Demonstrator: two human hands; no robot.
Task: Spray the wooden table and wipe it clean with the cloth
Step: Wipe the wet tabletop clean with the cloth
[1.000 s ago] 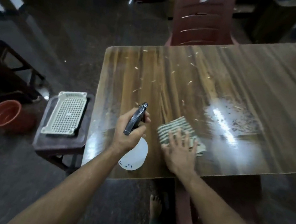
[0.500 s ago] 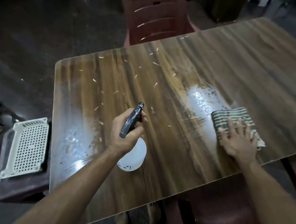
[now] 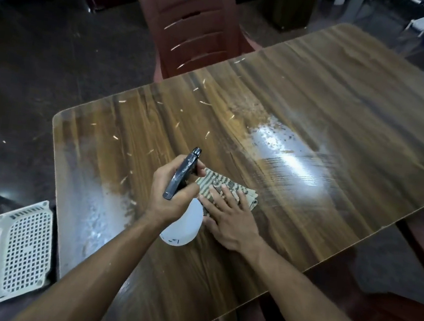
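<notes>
Half a second ago the cloth (image 3: 224, 189) was lying far out to my right near the table's front edge; now it is sitting back near the middle of the near side, just beside the spray bottle (image 3: 183, 224), with my right hand (image 3: 230, 219) riding on top of it. Where it was, wet streaks are catching the light on the wooden table (image 3: 348, 102).

I am pressing the right hand flat on the striped, folded cloth, fingers spread and palm down, not curled around it; the heel of the hand is resting on the bare tabletop. My left hand (image 3: 174, 190) is wrapping closed around the neck of the bottle, with the dark trigger head (image 3: 182, 174) sticking up and forward out of the fist and the white body hanging below the palm, over the table. I cannot tell whether the bottle's base is touching the wood. The left thumb side is nearly touching the cloth's near corner.

Pale bits of debris (image 3: 205, 103) are lying scattered over the far left part of the tabletop, and a wet glare is showing near the left edge too. A reddish plastic chair (image 3: 194, 23) is standing at the far side. Down to my left, a white perforated tray (image 3: 22, 251) is lying on a low stool.
</notes>
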